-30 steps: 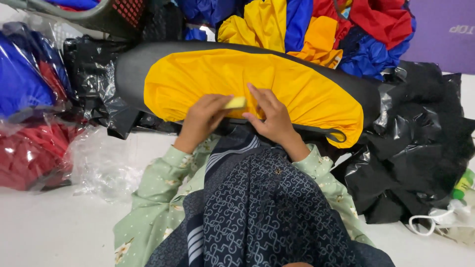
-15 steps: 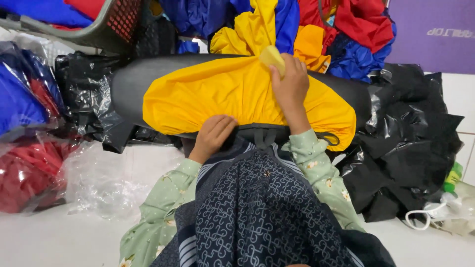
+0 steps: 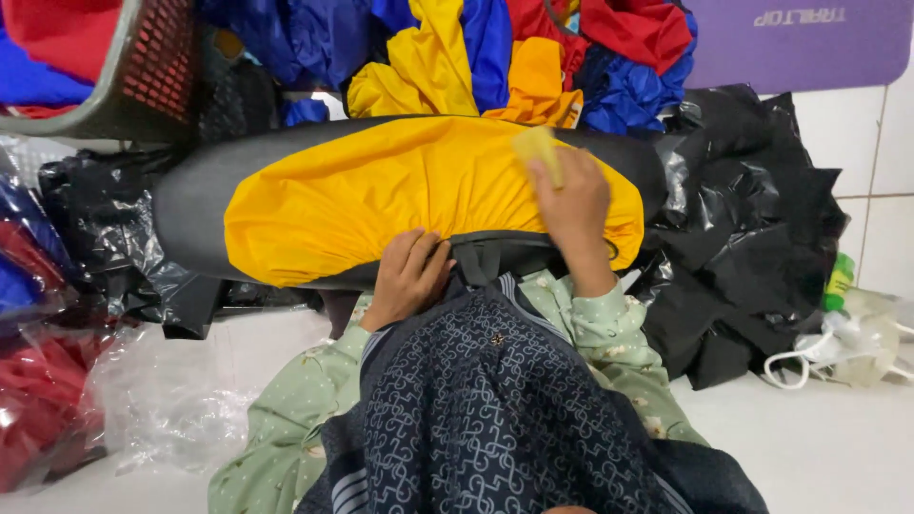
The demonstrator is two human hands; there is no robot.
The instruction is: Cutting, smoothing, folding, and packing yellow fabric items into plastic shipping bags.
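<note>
Since a moment ago, the right hand (image 3: 571,200), gripping a pale yellow chalk piece (image 3: 536,148), has slid toward 3 o'clock on the yellow fabric (image 3: 381,195); the left hand (image 3: 409,276), fingers curled, presses its 6 o'clock edge over the black padded form (image 3: 200,200).

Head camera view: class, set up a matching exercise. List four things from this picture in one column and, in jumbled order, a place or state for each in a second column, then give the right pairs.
Things
1. yellow cover
2. left hand
3. right hand
4. basket

Places or states
A. top left corner, holding red and blue cloth
B. stretched over the long black seat
C. on the near edge of the seat, resting on the cover's hem
D. on top of the cover, fingers holding a small pale yellow piece

Pairs: 1-B, 2-C, 3-D, 4-A
</note>
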